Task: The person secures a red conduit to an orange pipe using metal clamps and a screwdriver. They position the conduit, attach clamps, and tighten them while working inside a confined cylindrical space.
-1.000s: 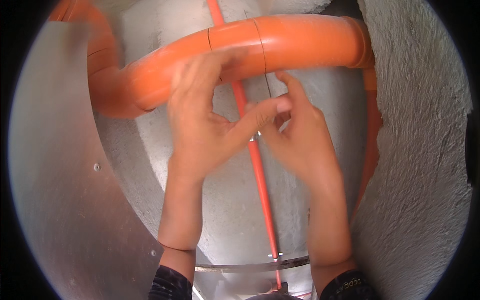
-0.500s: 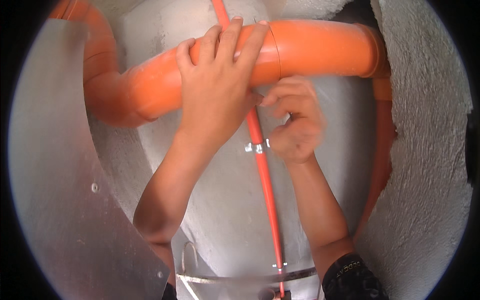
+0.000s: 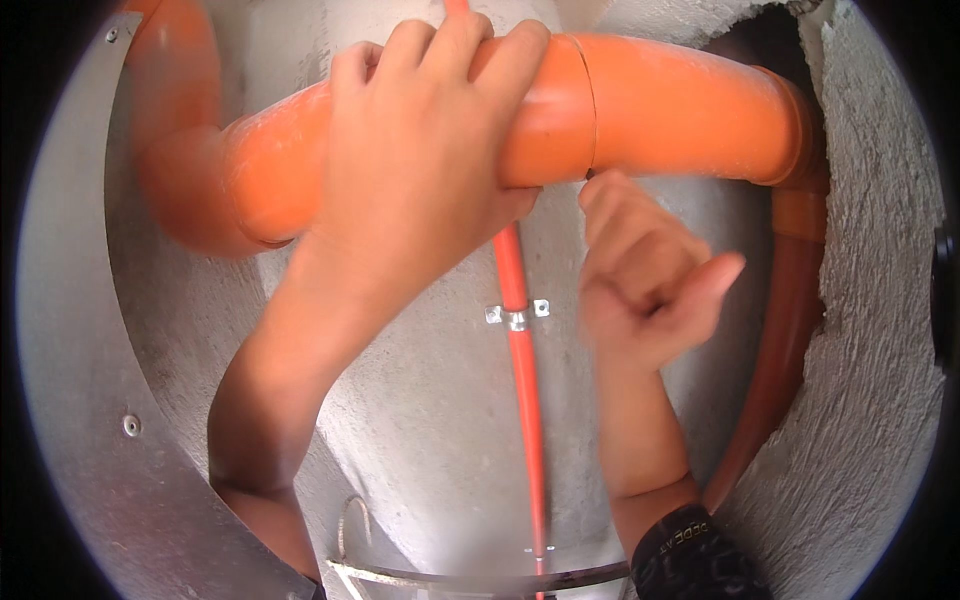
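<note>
A thick orange plastic pipe (image 3: 690, 110) runs across the top of the view, with a thin joint seam partway along it. My left hand (image 3: 430, 120) is wrapped over the pipe left of that seam, its fingers on top and its thumb below. Just under the seam is my right hand (image 3: 650, 265), its fingers curled and its thumb sticking out to the right. The forefinger reaches the pipe's lower edge, where a small dark spot shows at the seam. Whatever the curled fingers may hold is hidden.
A thin red pipe (image 3: 527, 400) runs down the grey wall, held by a metal clamp (image 3: 517, 319). At left stands a grey metal sheet (image 3: 70, 300) with rivets. Rough concrete (image 3: 870, 300) edges the right side. A curved metal bar (image 3: 480, 580) crosses below.
My view has come closer to the pipe. My right hand has moved to the seam's underside, and its thumb has swung outward. The left hand stays around the pipe.
</note>
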The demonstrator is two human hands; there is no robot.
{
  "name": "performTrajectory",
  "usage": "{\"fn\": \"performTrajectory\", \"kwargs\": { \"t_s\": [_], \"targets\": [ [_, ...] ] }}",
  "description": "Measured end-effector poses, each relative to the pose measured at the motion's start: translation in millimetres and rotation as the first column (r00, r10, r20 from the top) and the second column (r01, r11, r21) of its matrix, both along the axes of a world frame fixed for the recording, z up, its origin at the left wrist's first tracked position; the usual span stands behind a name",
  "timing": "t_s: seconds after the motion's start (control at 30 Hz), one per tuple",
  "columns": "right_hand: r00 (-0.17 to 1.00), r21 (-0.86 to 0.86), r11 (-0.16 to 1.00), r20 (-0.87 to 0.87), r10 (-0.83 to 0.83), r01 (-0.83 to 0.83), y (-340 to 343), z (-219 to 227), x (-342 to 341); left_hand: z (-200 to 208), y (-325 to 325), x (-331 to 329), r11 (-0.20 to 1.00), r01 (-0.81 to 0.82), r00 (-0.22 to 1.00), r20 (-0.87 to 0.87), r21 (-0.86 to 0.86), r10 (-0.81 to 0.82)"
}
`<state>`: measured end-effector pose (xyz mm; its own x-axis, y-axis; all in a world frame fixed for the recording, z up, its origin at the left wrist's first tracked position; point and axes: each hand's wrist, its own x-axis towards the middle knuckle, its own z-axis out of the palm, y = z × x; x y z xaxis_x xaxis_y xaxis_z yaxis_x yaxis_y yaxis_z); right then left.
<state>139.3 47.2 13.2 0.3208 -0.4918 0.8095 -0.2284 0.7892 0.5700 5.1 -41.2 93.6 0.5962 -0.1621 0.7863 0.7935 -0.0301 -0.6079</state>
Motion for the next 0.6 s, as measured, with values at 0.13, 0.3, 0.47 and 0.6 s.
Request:
{"fn": "performTrajectory", "kwargs": {
  "t_s": [0.13, 0.3, 0.47, 0.6],
  "targets": [
    [0.951, 0.004, 0.960, -0.135, -0.277, 0.280, -2, -2, -13, 14, -55, 9, 0.881, 0.222, 0.974, 0.130, -0.418, -0.184],
    [0.969, 0.053, 0.975, -0.130, -0.208, 0.216, 1, -2, -15, 40, -61, 47, 0.784, 0.132, 0.959, 0.278, -0.607, 0.054],
    [0.968, 0.066, 0.970, -0.107, -0.226, 0.234, 5, -4, -11, 41, -38, 59, 0.820, -0.031, 0.992, 0.084, -0.571, 0.096],
    [0.971, 0.040, 0.974, -0.106, -0.216, 0.221, -1, -6, -12, 70, -55, 55, 0.435, -0.089, 0.991, -0.038, -0.896, 0.125]
  ]
}}
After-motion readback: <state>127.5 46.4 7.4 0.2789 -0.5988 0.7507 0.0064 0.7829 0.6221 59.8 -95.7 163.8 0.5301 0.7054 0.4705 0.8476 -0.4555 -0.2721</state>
